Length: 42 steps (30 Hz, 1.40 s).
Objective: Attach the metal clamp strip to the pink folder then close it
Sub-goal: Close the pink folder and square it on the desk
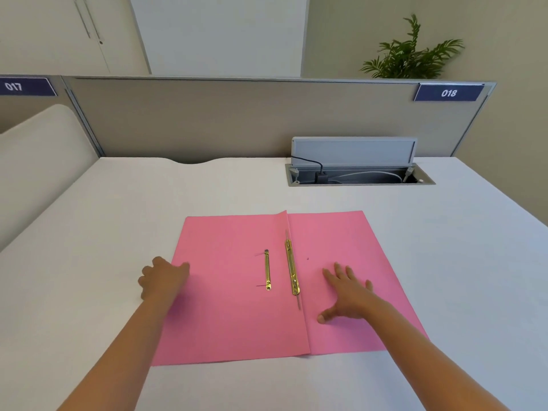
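The pink folder (237, 315) lies open flat on the white desk (89, 232). A short gold metal clamp strip (267, 269) rests on the left flap, a little left of the spine. A longer gold fastener bar (291, 267) lies along the spine fold. My left hand (163, 277) is at the folder's left edge, fingers curled over that edge. My right hand (347, 289) lies flat, fingers spread, on the right flap, holding nothing.
An open grey cable hatch (355, 170) with a black plug and cords is set in the desk at the back right. A beige partition (237, 120) with the labels 017 and 018 closes off the far edge. A green plant (412, 54) stands behind it.
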### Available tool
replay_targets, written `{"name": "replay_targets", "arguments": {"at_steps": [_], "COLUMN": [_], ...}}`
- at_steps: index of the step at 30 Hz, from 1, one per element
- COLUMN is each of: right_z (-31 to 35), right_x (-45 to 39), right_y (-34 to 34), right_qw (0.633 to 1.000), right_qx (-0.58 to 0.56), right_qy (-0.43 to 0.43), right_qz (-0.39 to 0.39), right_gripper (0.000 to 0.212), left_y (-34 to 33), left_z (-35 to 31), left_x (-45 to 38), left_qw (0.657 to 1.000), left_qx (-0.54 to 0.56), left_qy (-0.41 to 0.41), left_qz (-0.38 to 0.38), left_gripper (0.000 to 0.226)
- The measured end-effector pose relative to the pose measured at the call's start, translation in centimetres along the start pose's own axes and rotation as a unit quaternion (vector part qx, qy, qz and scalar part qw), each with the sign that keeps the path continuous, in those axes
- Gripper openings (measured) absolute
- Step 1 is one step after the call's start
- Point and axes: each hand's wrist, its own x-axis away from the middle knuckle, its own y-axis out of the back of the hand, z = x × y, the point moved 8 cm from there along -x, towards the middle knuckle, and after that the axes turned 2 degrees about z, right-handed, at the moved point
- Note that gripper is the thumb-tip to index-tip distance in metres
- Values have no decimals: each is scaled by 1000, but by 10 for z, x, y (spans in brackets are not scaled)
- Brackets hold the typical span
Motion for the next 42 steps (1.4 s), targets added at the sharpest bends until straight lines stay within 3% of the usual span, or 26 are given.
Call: {"name": "replay_targets", "arguments": {"at_steps": [4, 8, 12, 15, 20, 23, 26, 33, 38, 42], "right_z": [-1, -1, 1, 4, -2, -26, -49, -114, -142, -142], "right_x": [-1, 0, 3, 14, 35, 41, 52, 62, 54, 42], "right_y": [1, 3, 9, 33, 59, 71, 80, 65, 42, 33], "right_qw": [1000, 1000, 991, 927, 807, 740, 712, 739, 832, 894], "right_qx": [0, -16, -120, -355, -581, -667, -698, -669, -526, -385], "right_qy": [1, 1, 12, 48, 75, 68, 62, -32, -136, -181], "right_qz": [-4, -16, -63, -114, -69, -54, -44, -76, -111, -142], "right_gripper": [116, 115, 97, 69, 46, 55, 66, 63, 41, 32], "left_y": [17, 51, 78, 78, 21, -23, -53, -83, -95, -105], "left_z": [-4, -40, -100, -145, -179, -179, -169, -135, -121, -118], "left_x": [-6, 10, 58, 109, 170, 188, 188, 172, 171, 172], "left_qw": [999, 980, 946, 900, 838, 842, 863, 906, 914, 916], "left_qx": [48, 189, 263, 285, 297, 254, 240, 208, 201, 200], "left_qy": [-12, -57, -147, -238, -263, -244, -200, -116, -88, -85], "left_qz": [15, 30, 121, 229, 374, 408, 398, 349, 340, 338], "left_gripper": [50, 42, 30, 37, 46, 50, 46, 23, 17, 27]}}
